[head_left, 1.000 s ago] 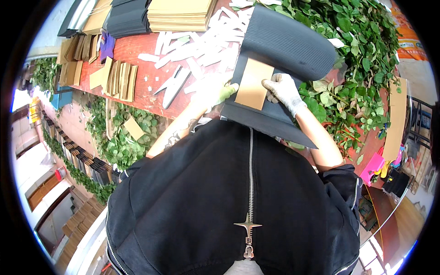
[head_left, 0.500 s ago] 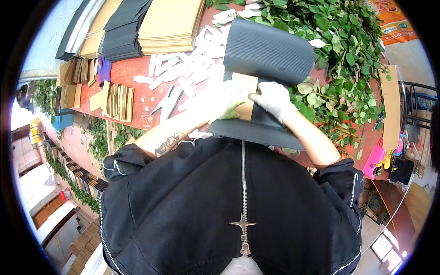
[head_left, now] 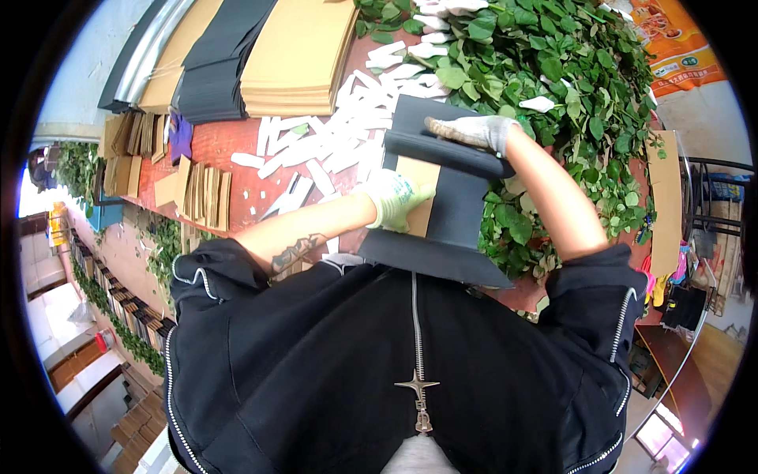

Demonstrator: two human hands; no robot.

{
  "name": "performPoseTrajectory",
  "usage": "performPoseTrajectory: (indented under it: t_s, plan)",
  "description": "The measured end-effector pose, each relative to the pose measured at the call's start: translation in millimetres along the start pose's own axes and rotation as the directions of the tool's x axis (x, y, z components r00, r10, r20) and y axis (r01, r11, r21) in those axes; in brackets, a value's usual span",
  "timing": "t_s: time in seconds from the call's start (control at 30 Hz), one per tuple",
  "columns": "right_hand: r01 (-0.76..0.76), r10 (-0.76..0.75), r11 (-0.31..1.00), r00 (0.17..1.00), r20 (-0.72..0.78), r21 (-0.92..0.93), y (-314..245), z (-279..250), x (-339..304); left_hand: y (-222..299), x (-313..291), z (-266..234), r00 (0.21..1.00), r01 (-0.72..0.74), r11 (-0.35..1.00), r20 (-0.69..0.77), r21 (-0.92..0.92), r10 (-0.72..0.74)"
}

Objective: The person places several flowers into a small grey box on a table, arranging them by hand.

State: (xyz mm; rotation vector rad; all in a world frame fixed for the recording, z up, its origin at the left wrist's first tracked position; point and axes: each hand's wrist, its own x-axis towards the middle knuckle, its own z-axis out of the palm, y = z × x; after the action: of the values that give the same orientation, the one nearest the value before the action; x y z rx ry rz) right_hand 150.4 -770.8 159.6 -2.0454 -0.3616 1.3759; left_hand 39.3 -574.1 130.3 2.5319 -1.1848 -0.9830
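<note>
In front of my torso lies a black corrugated sheet [head_left: 462, 209], with creased panels at its near and far ends. On its left part rests a brown cardboard strip [head_left: 417, 170]. My left hand [head_left: 395, 199], in a pale green and white glove, is closed at the strip's left edge, thumb lying over it; some of its fingers are hidden. My right hand [head_left: 472, 133], in a greyish-white glove, lies flat on the sheet's far panel with the fingers stretched out to the left. The near panel [head_left: 434, 259] tilts up against my jacket.
White wrapped pieces [head_left: 347, 130] are scattered left of the sheet on the red table [head_left: 245, 189]. Leafy green stems [head_left: 545, 55] are heaped at the right. Stacks of brown sheets [head_left: 296, 59] and black sheets [head_left: 217, 71] stand far left, with small cardboard bundles [head_left: 207, 189] nearer.
My right hand has moved from the cardboard strip to the far panel. That panel, curled up high before, is now lower and bent at a crease. My left hand has stayed on the strip.
</note>
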Motion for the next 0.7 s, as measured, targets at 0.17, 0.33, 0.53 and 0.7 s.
performPoseTrajectory:
  t_s: [0.17, 0.33, 0.53, 0.7]
  plan:
    - [0.048, -0.053, 0.965, 0.998, -0.014, -0.258, 20.5, -11.5, 18.7, -1.5, -4.1, -2.5, 0.996, -0.014, 0.999, -0.093, -0.051, 0.009]
    - [0.203, -0.316, 0.855, 0.933, -0.17, -0.477, -24.8, -36.9, -13.1, -3.0, 11.7, 4.3, 0.985, -0.015, 1.0, -0.172, -0.021, 0.011]
    - [-0.394, -0.208, 0.427, 0.833, -0.512, -0.814, 47.0, -135.2, -62.2, -0.6, 6.8, 11.1, 0.949, -0.056, 0.997, -0.312, -0.052, 0.037]
    - [-0.602, -0.257, 0.304, 0.694, -0.672, -0.738, 152.8, -126.6, -44.8, -1.4, 8.9, 16.6, 0.951, -0.044, 0.998, -0.307, -0.055, 0.025]
